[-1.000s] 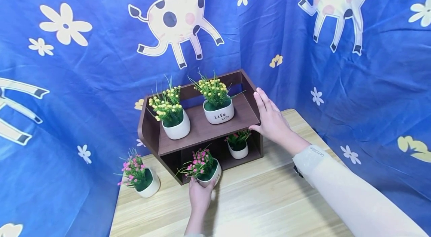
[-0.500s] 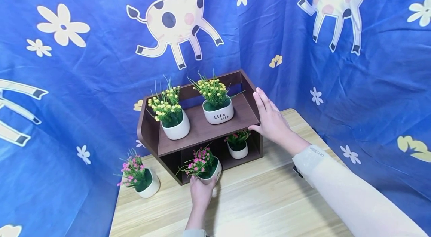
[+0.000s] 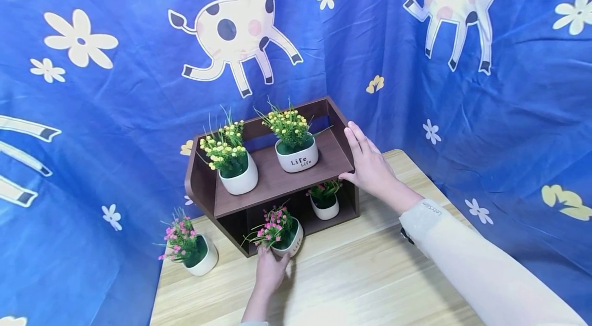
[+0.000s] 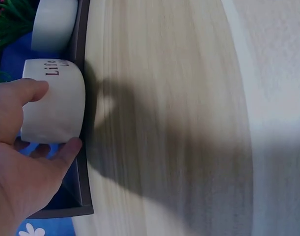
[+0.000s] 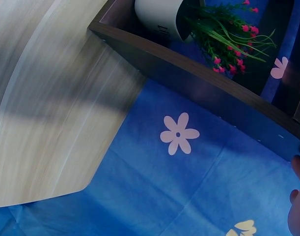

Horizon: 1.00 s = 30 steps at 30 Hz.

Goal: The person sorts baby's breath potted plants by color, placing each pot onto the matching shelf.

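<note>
In the head view, my left hand (image 3: 270, 270) holds a white pot of pink artificial flowers (image 3: 290, 245) at the front of the lower shelf, left side. Thumb and fingers lie on the pot (image 4: 54, 110) in the left wrist view; "Life" is printed on it. My right hand (image 3: 370, 169) rests with straight fingers along the right side panel of the dark brown two-tier shelf (image 3: 282, 189), thumb by its front edge. To the right on the lower tier stands another pink-flowered pot (image 3: 325, 207). Two yellow-flowered pots (image 3: 239, 177) (image 3: 298, 156) sit on the upper tier.
One more pink-flowered pot (image 3: 201, 259) stands on the light wood table (image 3: 361, 274), left of the shelf. Behind and at both sides hangs a blue curtain (image 3: 139, 84) printed with giraffes and flowers.
The head view has shifted slightly. My left hand has moved a little left and down against the pot, which stays almost in place. My right hand keeps its place on the shelf.
</note>
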{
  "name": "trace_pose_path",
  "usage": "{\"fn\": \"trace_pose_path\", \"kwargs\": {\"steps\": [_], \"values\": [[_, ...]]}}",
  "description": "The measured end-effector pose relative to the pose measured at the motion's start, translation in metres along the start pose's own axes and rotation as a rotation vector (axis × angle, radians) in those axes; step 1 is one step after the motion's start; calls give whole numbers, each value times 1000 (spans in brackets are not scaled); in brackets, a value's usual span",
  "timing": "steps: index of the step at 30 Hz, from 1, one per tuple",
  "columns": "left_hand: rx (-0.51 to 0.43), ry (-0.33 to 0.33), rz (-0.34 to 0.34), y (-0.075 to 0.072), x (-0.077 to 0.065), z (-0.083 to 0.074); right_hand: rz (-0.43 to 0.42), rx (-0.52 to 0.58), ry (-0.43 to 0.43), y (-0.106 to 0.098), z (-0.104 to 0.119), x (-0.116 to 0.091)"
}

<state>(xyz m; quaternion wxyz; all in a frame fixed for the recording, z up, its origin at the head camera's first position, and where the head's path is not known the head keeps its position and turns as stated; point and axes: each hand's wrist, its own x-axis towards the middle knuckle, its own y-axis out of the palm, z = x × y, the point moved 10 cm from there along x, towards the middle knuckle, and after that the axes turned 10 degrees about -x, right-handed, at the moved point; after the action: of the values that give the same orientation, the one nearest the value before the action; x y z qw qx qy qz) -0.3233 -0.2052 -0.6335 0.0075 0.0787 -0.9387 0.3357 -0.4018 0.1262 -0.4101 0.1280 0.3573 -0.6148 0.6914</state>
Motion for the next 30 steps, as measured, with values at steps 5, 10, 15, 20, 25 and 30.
{"fn": "trace_pose_path", "kwargs": {"steps": [5,10,15,20,25,30], "values": [[11,-19,4,-1,4,4,-4,8,-7,-1,1,0],[-25,-36,-13,-2,7,5,-6,15,-7,-2,1,0],[-13,-53,-8,0,10,5,4,14,1,0,0,0],[1,-9,-31,-1,14,2,11,17,7,1,-1,0],[0,9,-49,-1,19,1,14,16,8,0,0,0],[20,23,-53,1,24,-2,-2,16,1,-1,0,0]]}}
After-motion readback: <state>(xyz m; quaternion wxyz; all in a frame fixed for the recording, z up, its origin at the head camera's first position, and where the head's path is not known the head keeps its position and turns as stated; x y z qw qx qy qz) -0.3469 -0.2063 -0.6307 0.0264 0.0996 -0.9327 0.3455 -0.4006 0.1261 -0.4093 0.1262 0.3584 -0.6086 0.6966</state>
